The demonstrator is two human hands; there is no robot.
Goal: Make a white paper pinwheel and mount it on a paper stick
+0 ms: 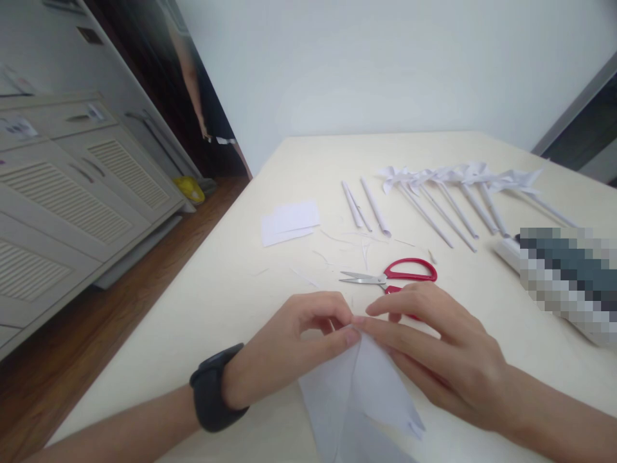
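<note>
Fingers (337, 334) of left hand (294, 341) and right hand (434, 347) pinch the folded white paper sheet's (366, 392) tip, just in front of red-handled steel scissors (390, 278) on the cream tabletop (231, 283).

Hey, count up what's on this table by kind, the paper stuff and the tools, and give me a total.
Finished white paper pinwheels on rolled sticks: 5
Bare rolled white paper sticks: 3
Flat white paper rectangles: 2
Folded white paper sheet pinched at its tip by left hand and right hand: 1
Red-handled metal scissors: 1
Total: 12
</note>
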